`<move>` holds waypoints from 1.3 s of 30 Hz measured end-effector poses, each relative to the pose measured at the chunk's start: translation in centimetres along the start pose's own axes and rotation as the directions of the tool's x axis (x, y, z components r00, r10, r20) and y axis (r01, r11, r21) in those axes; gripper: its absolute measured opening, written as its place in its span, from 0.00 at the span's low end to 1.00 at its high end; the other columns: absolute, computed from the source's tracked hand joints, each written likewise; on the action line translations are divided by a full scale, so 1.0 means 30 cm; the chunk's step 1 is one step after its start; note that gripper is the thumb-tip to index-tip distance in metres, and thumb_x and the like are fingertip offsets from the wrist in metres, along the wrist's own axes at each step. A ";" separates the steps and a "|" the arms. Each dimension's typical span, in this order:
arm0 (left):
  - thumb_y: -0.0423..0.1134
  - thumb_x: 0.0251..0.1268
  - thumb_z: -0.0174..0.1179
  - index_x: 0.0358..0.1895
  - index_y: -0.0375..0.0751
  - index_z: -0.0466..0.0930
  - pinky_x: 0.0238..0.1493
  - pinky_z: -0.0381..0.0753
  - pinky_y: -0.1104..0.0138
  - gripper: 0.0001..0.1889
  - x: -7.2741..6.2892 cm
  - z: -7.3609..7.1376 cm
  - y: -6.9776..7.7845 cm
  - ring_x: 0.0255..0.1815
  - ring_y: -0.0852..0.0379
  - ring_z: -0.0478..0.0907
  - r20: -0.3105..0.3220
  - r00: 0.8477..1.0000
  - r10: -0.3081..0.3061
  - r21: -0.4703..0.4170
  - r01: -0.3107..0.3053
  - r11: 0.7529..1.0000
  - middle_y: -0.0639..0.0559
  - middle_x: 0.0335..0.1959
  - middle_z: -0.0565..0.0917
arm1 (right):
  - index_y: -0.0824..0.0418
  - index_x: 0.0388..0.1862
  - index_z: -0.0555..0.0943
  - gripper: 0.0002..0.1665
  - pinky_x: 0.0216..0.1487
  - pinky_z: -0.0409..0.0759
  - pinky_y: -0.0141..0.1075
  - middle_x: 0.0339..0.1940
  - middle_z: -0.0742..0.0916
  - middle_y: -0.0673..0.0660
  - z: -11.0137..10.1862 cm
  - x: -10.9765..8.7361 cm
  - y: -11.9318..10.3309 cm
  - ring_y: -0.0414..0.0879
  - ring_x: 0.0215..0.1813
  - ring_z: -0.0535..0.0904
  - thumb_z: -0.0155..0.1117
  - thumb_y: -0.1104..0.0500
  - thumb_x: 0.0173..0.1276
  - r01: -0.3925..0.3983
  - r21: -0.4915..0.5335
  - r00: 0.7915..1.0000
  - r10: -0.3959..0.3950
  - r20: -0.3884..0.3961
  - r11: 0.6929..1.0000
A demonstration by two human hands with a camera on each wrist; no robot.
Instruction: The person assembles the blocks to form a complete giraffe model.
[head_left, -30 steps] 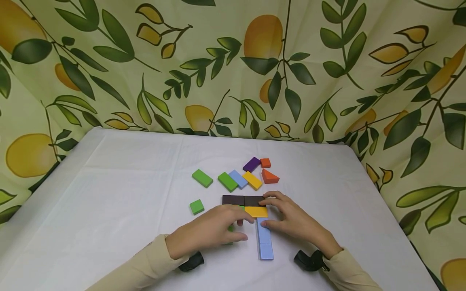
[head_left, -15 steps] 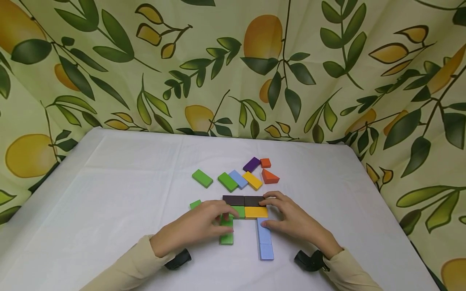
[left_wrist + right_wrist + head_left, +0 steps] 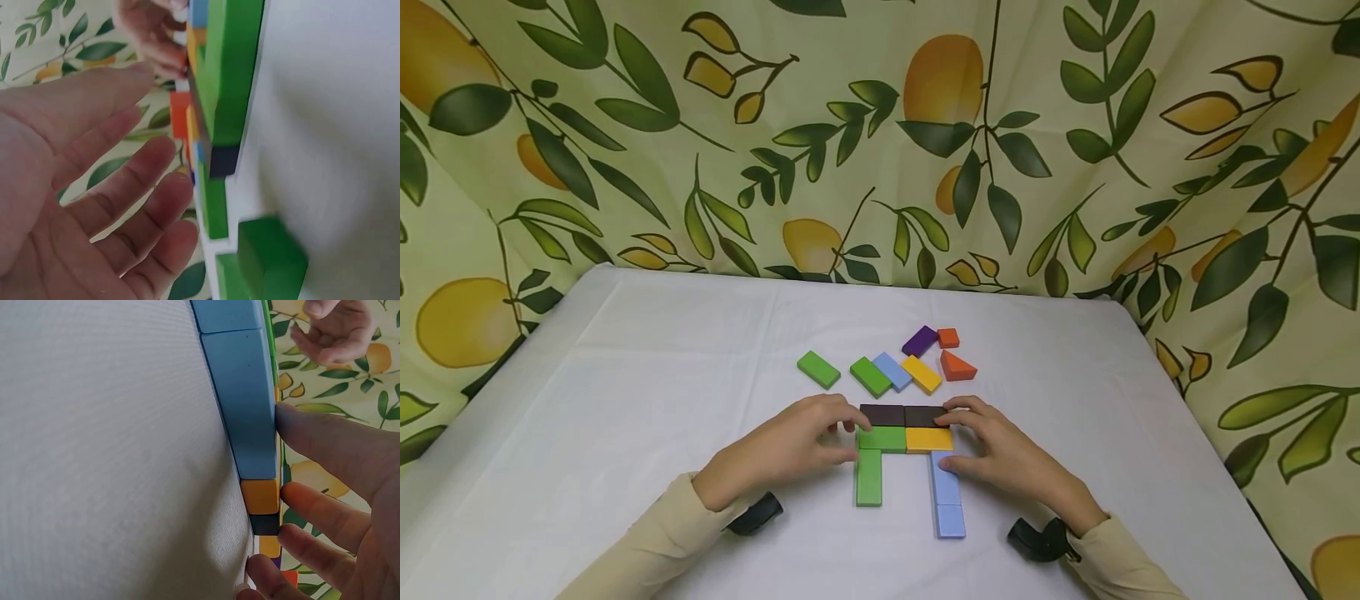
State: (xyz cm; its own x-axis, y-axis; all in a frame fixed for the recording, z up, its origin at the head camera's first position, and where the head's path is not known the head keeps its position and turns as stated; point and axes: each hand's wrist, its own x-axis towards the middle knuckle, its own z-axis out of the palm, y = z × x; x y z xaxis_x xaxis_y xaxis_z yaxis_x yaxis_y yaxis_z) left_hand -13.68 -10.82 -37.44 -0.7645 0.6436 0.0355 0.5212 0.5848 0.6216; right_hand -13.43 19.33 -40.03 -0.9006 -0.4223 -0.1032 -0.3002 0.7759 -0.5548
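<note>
In the head view, flat wooden blocks lie together on the white cloth. Two black blocks (image 3: 882,414) form the top row, above a green block (image 3: 882,439) and a yellow block (image 3: 928,439). Another green block (image 3: 868,479) runs down at the left, and two light blue blocks (image 3: 945,483) run down at the right. My left hand (image 3: 786,446) hovers at the left side of the green blocks, fingers loosely spread, holding nothing. My right hand (image 3: 1000,446) rests its thumb on the upper blue block and its fingertips at the right black block's end.
Beyond lie two loose green blocks (image 3: 818,369), a blue one (image 3: 892,372), a yellow one (image 3: 921,374), a purple one (image 3: 920,342), an orange square (image 3: 948,337) and an orange wedge (image 3: 958,365). A small green block (image 3: 272,259) shows in the left wrist view.
My left hand has moved left, off the green blocks, uncovering them, and now hides the small green block in the head view. My right hand stays in place.
</note>
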 end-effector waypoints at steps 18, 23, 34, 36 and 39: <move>0.34 0.55 0.73 0.55 0.45 0.82 0.56 0.77 0.58 0.22 -0.025 -0.082 -0.068 0.52 0.55 0.72 0.100 0.986 -0.136 0.130 0.123 0.984 0.52 0.52 0.80 | 0.54 0.59 0.82 0.30 0.68 0.72 0.59 0.68 0.75 0.56 0.004 -0.002 -0.001 0.58 0.69 0.70 0.76 0.48 0.57 -0.021 0.007 1.000 0.021 0.000 1.000; 0.33 0.51 0.75 0.52 0.46 0.83 0.51 0.76 0.62 0.22 -0.029 -0.091 -0.082 0.47 0.57 0.71 0.107 0.986 -0.126 0.154 0.109 0.982 0.52 0.48 0.80 | 0.54 0.59 0.82 0.30 0.68 0.72 0.59 0.69 0.75 0.56 0.004 0.001 0.000 0.58 0.70 0.70 0.76 0.48 0.58 -0.021 0.003 1.000 0.021 0.003 1.000; 0.21 0.48 0.67 0.42 0.46 0.83 0.43 0.74 0.70 0.19 -0.030 -0.096 -0.108 0.40 0.59 0.71 0.151 0.979 -0.139 0.094 0.126 0.988 0.54 0.39 0.77 | 0.54 0.59 0.82 0.30 0.68 0.72 0.59 0.68 0.75 0.56 0.005 0.002 0.001 0.58 0.70 0.70 0.76 0.48 0.58 -0.016 0.002 1.000 0.016 0.001 1.000; 0.18 0.48 0.63 0.42 0.45 0.83 0.43 0.74 0.70 0.20 -0.029 -0.096 -0.110 0.40 0.59 0.71 0.159 0.976 -0.147 0.080 0.136 0.988 0.55 0.39 0.77 | 0.54 0.59 0.82 0.30 0.68 0.72 0.59 0.68 0.75 0.56 0.005 0.002 0.001 0.58 0.69 0.70 0.76 0.49 0.58 -0.014 0.001 1.000 0.014 0.001 1.000; 0.17 0.51 0.61 0.43 0.44 0.83 0.43 0.75 0.70 0.20 -0.028 -0.096 -0.113 0.39 0.59 0.72 0.165 0.976 -0.146 0.077 0.135 0.988 0.55 0.39 0.77 | 0.54 0.59 0.82 0.30 0.68 0.73 0.59 0.68 0.75 0.56 0.005 0.002 0.003 0.58 0.69 0.70 0.76 0.49 0.58 -0.012 -0.001 1.000 0.012 0.000 1.000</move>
State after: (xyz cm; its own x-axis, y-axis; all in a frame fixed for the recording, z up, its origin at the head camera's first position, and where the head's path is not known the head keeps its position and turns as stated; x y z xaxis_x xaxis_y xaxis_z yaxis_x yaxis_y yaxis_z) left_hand -15.88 -14.76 -37.33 -0.7593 0.6239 -0.1848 0.4409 0.7022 0.5590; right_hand -13.46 19.29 -40.21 -0.9040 -0.4131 -0.1101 -0.2897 0.7812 -0.5530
